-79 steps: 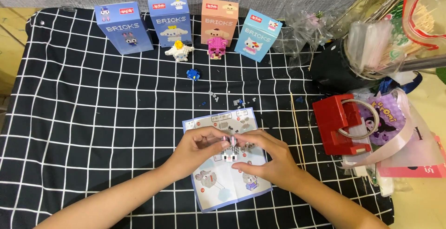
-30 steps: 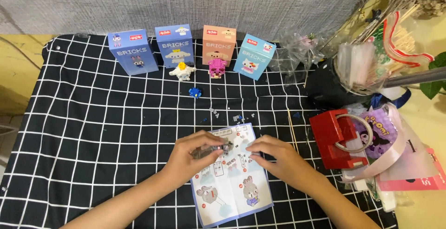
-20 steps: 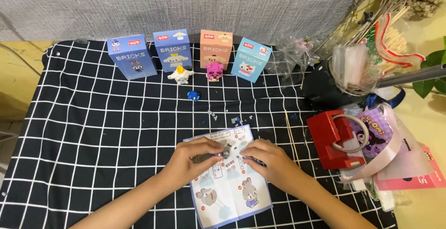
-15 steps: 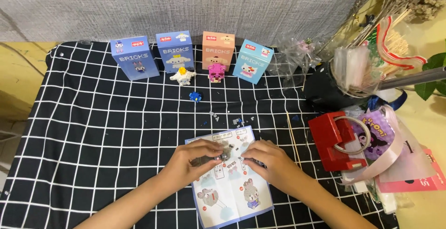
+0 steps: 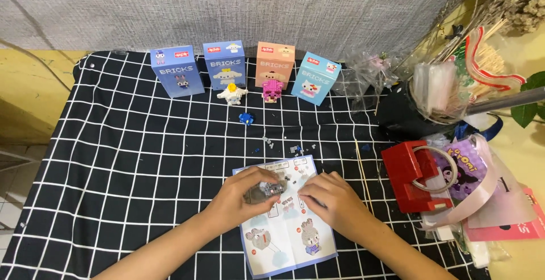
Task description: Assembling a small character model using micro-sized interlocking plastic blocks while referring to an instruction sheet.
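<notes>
A: Entry, largest first. Counter [image 5: 113, 161] carries a black cloth with a white grid; it fills most of the frame below a grey fabric backdrop.

B: Right edge?

A: Clutter: a clear plastic bag [image 5: 448, 90] of sticks at upper right, and a red box [image 5: 411, 180] with a ring lying on it at centre right. It sits well apart from the work, likely pushed aside to keep the centre free.

B: The row at the top?

A: Four upright brick-kit boxes [image 5: 241, 69]: two blue, one peach, one light blue, fronts facing the camera. Just in front of them stand a white brick figure [image 5: 232, 93] and a pink brick figure [image 5: 272, 90], with a small blue piece [image 5: 246, 118] a little lower. This looks like a display of finished builds.

B: And the work itself?

A: Instruction sheet [image 5: 286, 223] lies flat at lower centre, tilted slightly, under both hands so the steps stay readable. Left hand [image 5: 244, 197] is curled around a small grey brick assembly [image 5: 267, 189], held just above the sheet's upper part. Right hand [image 5: 329, 200] rests on the sheet beside it, fingertips pressed down near the assembly; whether it pinches a piece, I cannot tell.

B: Loose parts?

A: Tiny dark bricks [image 5: 295, 150] are scattered just above the sheet, within easy reach.
</notes>
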